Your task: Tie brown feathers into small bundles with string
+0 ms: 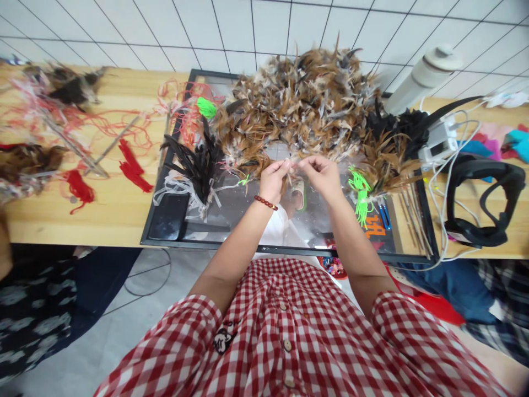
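Brown and tan loose feathers (301, 99) lie heaped on a black-framed glass panel (239, 212) set on the long wooden table (103, 215). Just in front of the heap the left hand (275, 179) and the right hand (324, 176) meet. The fingers of both are pinched narrow on a thin pale sliver (291, 165), too small to identify, held above the glass. A red bead bracelet (265, 202) circles the left wrist. A bundle of black feathers (194, 162) lies to the left, and neon green strands (359, 193) lie to the right.
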{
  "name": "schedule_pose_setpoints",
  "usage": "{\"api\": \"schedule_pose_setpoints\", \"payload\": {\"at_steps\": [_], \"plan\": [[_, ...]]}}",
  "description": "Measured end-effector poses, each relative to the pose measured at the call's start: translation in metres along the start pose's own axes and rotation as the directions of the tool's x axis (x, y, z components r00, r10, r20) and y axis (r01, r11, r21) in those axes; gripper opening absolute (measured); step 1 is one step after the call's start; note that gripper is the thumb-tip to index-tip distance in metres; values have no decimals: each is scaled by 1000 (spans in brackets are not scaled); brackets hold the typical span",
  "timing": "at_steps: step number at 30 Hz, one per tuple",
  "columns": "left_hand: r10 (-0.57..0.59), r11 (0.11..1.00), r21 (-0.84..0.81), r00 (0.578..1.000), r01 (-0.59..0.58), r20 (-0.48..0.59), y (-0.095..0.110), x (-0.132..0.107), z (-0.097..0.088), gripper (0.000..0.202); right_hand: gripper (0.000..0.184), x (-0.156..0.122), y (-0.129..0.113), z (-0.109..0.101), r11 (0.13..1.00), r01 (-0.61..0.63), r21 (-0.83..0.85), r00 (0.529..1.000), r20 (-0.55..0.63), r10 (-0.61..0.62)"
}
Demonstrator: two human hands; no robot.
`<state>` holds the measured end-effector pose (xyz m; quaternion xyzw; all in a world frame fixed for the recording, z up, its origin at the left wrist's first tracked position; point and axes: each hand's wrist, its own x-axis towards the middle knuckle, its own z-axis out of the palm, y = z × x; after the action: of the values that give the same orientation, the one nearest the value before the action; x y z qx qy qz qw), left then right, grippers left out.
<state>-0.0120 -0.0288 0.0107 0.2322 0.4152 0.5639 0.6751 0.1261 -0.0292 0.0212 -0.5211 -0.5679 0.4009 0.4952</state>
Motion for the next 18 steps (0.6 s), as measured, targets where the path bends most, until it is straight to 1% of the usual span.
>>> {"api": "schedule_pose_setpoints", "payload": {"at_steps": [2,3,5,7,9,11,14,16,18], "plan": [[-56,998,15,996,55,75,2,-3,2,25,44,3,-2,-7,997,23,74,1000,17,-25],[-78,997,27,990,75,121,3,-5,3,26,45,4,-3,-9,992,17,122,998,57,-24],[-97,995,55,973,87,211,4,-8,4,29,48,4,-5,-12,977,-44,208,986,165,9],[-100,993,83,955,80,280,4,-10,3,34,47,3,-7,-12,958,-120,260,965,257,51],[-108,990,124,942,72,316,4,-11,3,36,45,0,-7,-12,944,-161,289,952,296,72],[-126,982,177,939,71,321,4,-12,2,33,45,0,-5,-12,942,-164,293,958,275,81],[-136,966,252,945,60,296,1,-13,3,29,47,2,2,-15,962,-140,236,975,200,93],[-98,961,274,963,27,252,-1,-13,3,29,44,7,7,-16,974,-131,183,978,183,97],[-26,968,248,983,-20,179,-2,-11,3,29,37,15,12,-17,992,-78,95,988,141,64]]}}
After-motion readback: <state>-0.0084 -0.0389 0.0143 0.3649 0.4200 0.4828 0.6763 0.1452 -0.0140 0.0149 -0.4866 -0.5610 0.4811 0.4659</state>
